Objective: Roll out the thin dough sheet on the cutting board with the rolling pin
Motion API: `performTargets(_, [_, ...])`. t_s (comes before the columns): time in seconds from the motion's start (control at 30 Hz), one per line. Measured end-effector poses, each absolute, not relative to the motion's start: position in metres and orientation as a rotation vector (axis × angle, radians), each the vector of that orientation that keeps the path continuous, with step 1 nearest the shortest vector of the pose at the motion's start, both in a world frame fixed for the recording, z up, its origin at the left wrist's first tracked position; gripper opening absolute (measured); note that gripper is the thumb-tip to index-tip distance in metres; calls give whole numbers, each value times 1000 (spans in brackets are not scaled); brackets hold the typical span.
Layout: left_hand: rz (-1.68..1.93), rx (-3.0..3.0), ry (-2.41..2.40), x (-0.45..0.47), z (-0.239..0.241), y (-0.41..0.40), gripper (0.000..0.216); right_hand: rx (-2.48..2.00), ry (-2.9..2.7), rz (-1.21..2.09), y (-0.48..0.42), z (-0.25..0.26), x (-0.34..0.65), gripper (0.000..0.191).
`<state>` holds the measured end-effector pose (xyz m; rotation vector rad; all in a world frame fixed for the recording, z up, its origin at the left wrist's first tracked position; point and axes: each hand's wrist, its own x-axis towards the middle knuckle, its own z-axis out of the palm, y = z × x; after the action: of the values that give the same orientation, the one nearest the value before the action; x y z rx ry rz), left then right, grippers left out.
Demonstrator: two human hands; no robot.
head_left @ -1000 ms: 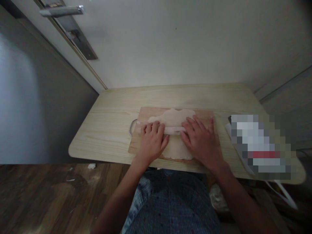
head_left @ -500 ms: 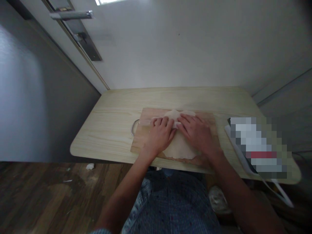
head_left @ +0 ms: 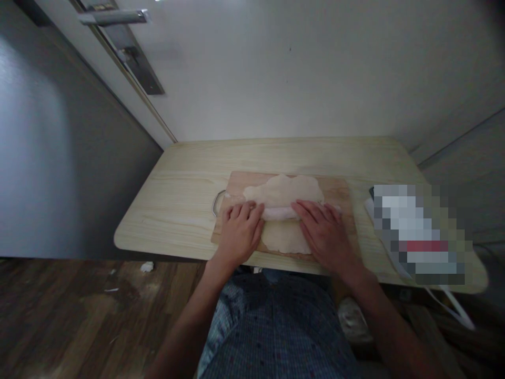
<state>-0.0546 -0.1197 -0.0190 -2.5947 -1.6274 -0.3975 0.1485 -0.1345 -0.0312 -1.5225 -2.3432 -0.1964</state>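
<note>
A flattened sheet of dough (head_left: pixel 286 188) with an uneven edge lies on a wooden cutting board (head_left: pixel 339 188). Across its middle rests a pale rolling pin (head_left: pixel 278 213), its centre showing between my hands. My left hand (head_left: pixel 241 227) is closed over the pin's left part, fingers bent around it. On the right part, my right hand (head_left: pixel 322 226) has its fingers curled over the pin too. Both pin ends are largely covered by my hands. Dough shows on the far side of the pin and on the near side, between my wrists.
The board lies on a light wood-grain table (head_left: pixel 189 179), its metal handle (head_left: pixel 215 204) pointing left. At the table's right end is a blurred-out flat object (head_left: pixel 418 237) with a white cable (head_left: pixel 457 308). Beyond the table stands a white door with a lever handle (head_left: pixel 114 17).
My hands have moved apart along the rolling pin and closer to me, and the pin has come nearer too. More of the pin and the far part of the dough now show.
</note>
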Motion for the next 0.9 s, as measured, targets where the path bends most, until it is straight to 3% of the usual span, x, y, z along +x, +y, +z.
performTargets(0.5, [-334, -2534, -1592, -23, -20, -71, 36, -1670, -2222, -189, -74, -18, 128, 30])
performTargets(0.9, [-487, -2658, -1547, -46, -17, -118, 37, -1503, -2330, -162, -127, -33, 155, 41])
